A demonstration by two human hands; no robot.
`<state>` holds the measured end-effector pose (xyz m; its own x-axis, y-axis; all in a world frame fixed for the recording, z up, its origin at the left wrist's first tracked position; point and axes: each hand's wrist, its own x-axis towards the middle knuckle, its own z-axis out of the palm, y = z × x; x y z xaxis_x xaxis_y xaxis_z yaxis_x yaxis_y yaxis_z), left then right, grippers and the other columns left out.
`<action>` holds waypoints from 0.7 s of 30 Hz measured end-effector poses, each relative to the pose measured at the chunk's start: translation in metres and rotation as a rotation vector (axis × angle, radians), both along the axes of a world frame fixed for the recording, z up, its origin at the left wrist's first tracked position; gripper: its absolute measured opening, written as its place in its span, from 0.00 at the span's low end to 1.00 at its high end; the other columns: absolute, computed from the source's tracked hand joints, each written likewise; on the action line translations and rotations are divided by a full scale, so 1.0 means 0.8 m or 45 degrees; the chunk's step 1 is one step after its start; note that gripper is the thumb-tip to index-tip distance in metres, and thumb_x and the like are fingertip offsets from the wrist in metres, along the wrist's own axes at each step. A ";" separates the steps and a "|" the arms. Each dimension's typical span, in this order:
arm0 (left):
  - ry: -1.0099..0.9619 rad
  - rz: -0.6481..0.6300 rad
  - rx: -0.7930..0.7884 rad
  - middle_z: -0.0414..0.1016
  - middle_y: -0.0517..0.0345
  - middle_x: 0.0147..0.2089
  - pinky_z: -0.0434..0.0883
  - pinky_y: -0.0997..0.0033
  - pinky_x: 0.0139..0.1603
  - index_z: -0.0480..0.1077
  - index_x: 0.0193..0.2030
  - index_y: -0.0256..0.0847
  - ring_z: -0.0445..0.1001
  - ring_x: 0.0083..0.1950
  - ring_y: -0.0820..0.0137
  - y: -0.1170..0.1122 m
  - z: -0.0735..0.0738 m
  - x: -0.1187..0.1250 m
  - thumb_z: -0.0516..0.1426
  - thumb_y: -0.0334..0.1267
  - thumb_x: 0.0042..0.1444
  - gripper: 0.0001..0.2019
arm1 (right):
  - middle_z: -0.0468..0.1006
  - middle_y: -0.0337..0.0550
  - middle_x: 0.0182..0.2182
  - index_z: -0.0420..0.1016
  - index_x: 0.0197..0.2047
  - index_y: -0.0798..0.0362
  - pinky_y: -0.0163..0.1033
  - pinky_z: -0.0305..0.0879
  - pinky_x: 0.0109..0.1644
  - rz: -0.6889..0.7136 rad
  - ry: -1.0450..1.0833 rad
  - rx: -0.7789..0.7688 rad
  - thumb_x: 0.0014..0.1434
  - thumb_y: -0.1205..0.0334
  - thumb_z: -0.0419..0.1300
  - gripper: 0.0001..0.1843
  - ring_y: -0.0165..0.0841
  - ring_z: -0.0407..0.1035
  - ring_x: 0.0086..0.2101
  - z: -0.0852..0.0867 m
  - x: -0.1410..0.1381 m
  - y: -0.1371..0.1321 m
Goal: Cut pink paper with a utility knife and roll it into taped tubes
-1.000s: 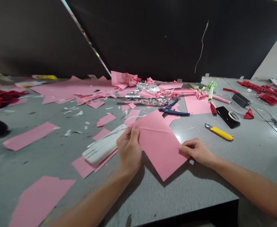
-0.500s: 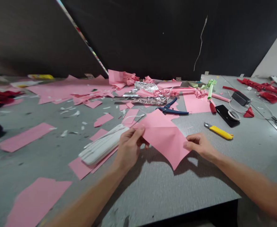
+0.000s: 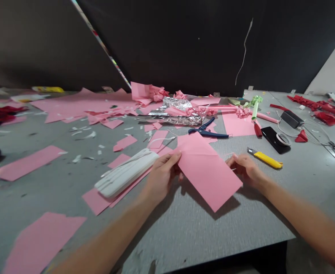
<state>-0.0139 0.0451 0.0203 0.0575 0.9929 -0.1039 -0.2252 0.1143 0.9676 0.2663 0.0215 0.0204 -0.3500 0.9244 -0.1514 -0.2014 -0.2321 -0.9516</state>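
Observation:
My left hand pinches the upper left edge of a pink paper sheet, thumb on top and fingers underneath. A faint crease runs across the sheet, which tilts above the table with its lower corner toward me. Just off the sheet's right edge is my right hand, its fingers curled together. A thin pale bit shows by those fingertips; whether they touch the paper is unclear. Left of my left hand, a bundle of white strips lies on pink paper pieces.
Beyond the sheet lie blue-handled pliers and crumpled foil. On the right are a yellow utility knife, a black phone with a white roll, and a black adapter. Pink scraps cover the left. The table's front edge is close.
My right hand has let go of the sheet's right corner and moved slightly right. The sheet has flattened out and swung a little to the right, still in my left hand.

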 end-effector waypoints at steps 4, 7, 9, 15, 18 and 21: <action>0.128 -0.188 -0.020 0.72 0.63 0.21 0.67 0.73 0.19 0.73 0.30 0.42 0.69 0.18 0.72 -0.008 -0.003 0.001 0.67 0.57 0.62 0.21 | 0.83 0.48 0.36 0.83 0.33 0.51 0.38 0.65 0.34 -0.048 0.075 -0.101 0.54 0.28 0.73 0.31 0.35 0.72 0.32 -0.003 -0.006 0.002; 0.301 -0.264 0.047 0.71 0.63 0.21 0.67 0.73 0.21 0.72 0.30 0.42 0.70 0.19 0.72 -0.015 0.001 0.002 0.64 0.59 0.65 0.23 | 0.80 0.43 0.32 0.86 0.41 0.51 0.37 0.60 0.32 -0.062 -0.030 -0.084 0.51 0.32 0.78 0.31 0.32 0.68 0.29 0.001 -0.012 -0.001; 0.425 -0.332 0.077 0.71 0.62 0.21 0.66 0.72 0.23 0.71 0.29 0.42 0.70 0.20 0.72 -0.019 0.004 0.003 0.62 0.61 0.65 0.24 | 0.74 0.39 0.28 0.83 0.35 0.52 0.37 0.56 0.31 -0.068 -0.079 -0.034 0.51 0.35 0.79 0.28 0.30 0.63 0.28 0.004 -0.016 -0.005; 0.617 -0.520 0.084 0.68 0.61 0.19 0.61 0.70 0.24 0.68 0.24 0.43 0.67 0.20 0.71 -0.023 0.000 0.010 0.60 0.65 0.63 0.29 | 0.70 0.37 0.26 0.79 0.27 0.53 0.39 0.56 0.34 -0.088 -0.135 -0.022 0.52 0.41 0.77 0.24 0.30 0.62 0.28 0.009 -0.017 -0.010; 0.649 -0.572 0.067 0.68 0.60 0.18 0.59 0.68 0.25 0.67 0.24 0.44 0.66 0.21 0.70 -0.022 -0.002 0.011 0.59 0.66 0.63 0.28 | 0.72 0.39 0.26 0.80 0.25 0.53 0.40 0.58 0.35 -0.106 -0.140 -0.038 0.51 0.44 0.77 0.22 0.31 0.64 0.28 0.008 -0.015 -0.009; 0.654 -0.592 0.070 0.67 0.61 0.19 0.58 0.68 0.26 0.67 0.24 0.44 0.65 0.22 0.71 -0.023 -0.001 0.010 0.59 0.65 0.63 0.28 | 0.70 0.38 0.24 0.79 0.24 0.53 0.39 0.57 0.33 -0.094 -0.134 -0.044 0.50 0.44 0.77 0.22 0.30 0.63 0.26 0.008 -0.015 -0.008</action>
